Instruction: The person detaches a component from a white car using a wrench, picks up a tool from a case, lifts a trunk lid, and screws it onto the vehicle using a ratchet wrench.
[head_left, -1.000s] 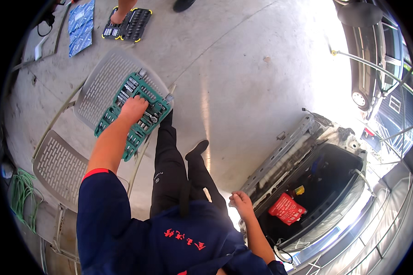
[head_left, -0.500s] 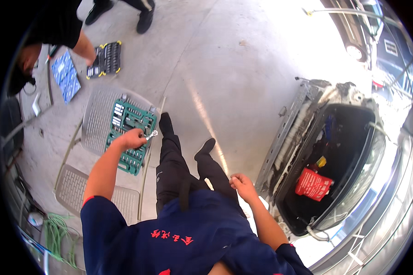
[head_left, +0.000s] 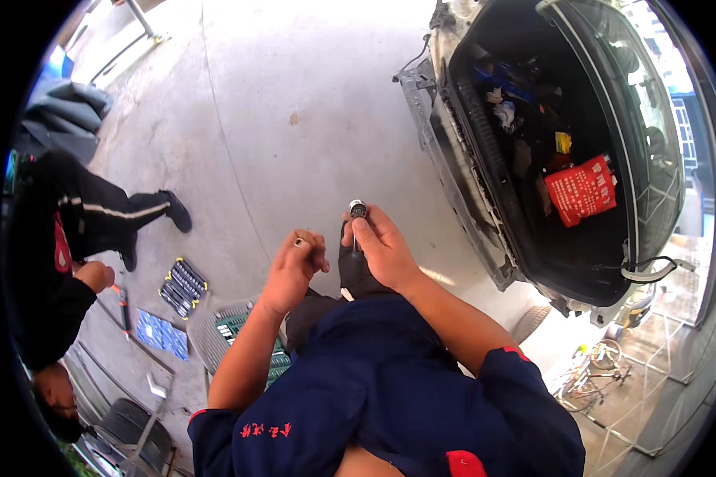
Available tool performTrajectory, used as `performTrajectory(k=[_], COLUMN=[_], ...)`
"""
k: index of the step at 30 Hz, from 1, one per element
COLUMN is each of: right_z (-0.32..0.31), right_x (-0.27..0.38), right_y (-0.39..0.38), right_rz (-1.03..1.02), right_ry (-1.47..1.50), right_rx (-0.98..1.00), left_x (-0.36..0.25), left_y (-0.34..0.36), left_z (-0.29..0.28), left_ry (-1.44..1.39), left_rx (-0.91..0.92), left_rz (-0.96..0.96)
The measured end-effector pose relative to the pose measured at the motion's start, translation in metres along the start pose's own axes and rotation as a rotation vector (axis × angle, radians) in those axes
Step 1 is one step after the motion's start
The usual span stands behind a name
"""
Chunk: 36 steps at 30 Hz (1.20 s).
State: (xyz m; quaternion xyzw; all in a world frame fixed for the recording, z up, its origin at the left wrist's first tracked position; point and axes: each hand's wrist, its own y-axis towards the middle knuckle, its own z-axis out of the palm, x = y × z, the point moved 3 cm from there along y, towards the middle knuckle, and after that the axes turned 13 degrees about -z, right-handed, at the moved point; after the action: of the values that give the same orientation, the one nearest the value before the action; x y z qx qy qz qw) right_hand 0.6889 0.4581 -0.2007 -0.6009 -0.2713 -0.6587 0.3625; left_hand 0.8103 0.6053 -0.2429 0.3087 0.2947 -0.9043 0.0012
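Metal ratchet-like tool [head_left: 357,209] sat in right hand [head_left: 385,254], fingers [head_left: 364,234] pinched near its head, above floor [head_left: 254,119]. Left hand [head_left: 289,274] curled beside; grip on small shiny piece [head_left: 299,242] could not be told. Tool looked stiff, weighty, possibly slippery; hold along shank likely best.

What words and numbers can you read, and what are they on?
Red bag: white characters in rows; I don't copy them out.
Dark blue shirt: red characters, not copied either.
Silver tool in the right hand: any marks too small to read.
Blue packet: any print too small to read.
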Motion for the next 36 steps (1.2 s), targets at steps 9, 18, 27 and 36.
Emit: performTrajectory(k=[9,18,27,36], right_z=[-0.111,-0.189,-0.226,-0.281], right_x=[0.088,0.112,0.143,0.159], right_y=[0.052,0.146,0.263,0.331], right_rz=[-0.368,-0.551,-0.374,-0.265], right_ry=[-0.520,-0.678,-0.823,-0.995], right_rx=[0.297,0.073,-0.021,-0.060], left_x=[-0.067,-0.136,-0.241,-0.268], left_y=[0.112,0.253,0.376,0.460], left_z=[0.115,0.196,0.236,0.269], left_ry=[-0.154,0.297,0.867,0.596], left_rx=[-0.080,0.086,0.334,0.308], left_rz=[-0.211,-0.192,-0.238,-0.600])
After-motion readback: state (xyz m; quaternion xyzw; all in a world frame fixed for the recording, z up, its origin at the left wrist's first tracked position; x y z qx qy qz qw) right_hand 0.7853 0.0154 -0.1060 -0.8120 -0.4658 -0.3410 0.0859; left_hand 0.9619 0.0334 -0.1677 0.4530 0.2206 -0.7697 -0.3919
